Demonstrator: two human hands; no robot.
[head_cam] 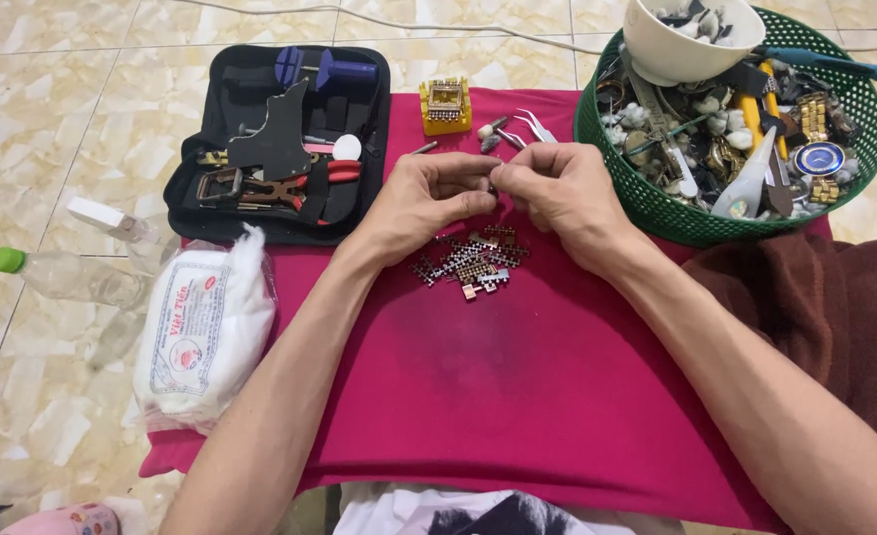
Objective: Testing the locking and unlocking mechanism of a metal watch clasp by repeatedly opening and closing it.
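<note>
My left hand (429,201) and my right hand (555,190) meet fingertip to fingertip over a magenta cloth (528,386). Between the fingertips both hands pinch one tiny dark piece (493,188), too small to make out. Just below the hands lies a small pile of metal watch-band links (470,263), silver and rose-coloured. Beyond the hands sit a yellow band-holder block (445,105), a small hammer (490,132) and tweezers (536,125).
An open black tool case (280,139) lies at the back left. A green basket (657,203) with watch parts and a white bowl (686,40) stands at the back right. A cotton bag (201,332), plastic bottles (62,275) and a brown cloth (815,307) flank the mat on the tiled floor.
</note>
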